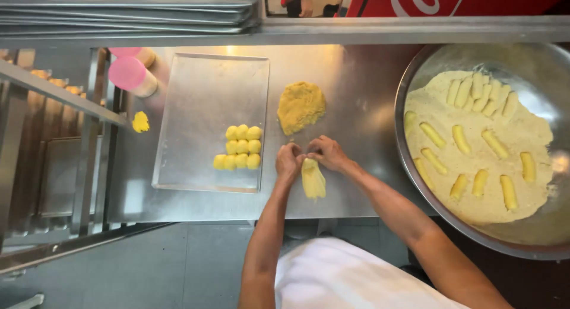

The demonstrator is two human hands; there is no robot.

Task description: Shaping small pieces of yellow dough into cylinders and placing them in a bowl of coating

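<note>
Here, fingers pinched shut, yellow dough

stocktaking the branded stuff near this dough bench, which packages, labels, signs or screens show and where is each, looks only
Red panel: top edge right of centre, behind the steel shelf rail; flat red surface with white curved lettering, cut off by the frame.
Pink-capped containers: left of the tray, lying on the steel table; round pink tops, pale bodies, no label readable.
No screens or other packages in view.
</note>
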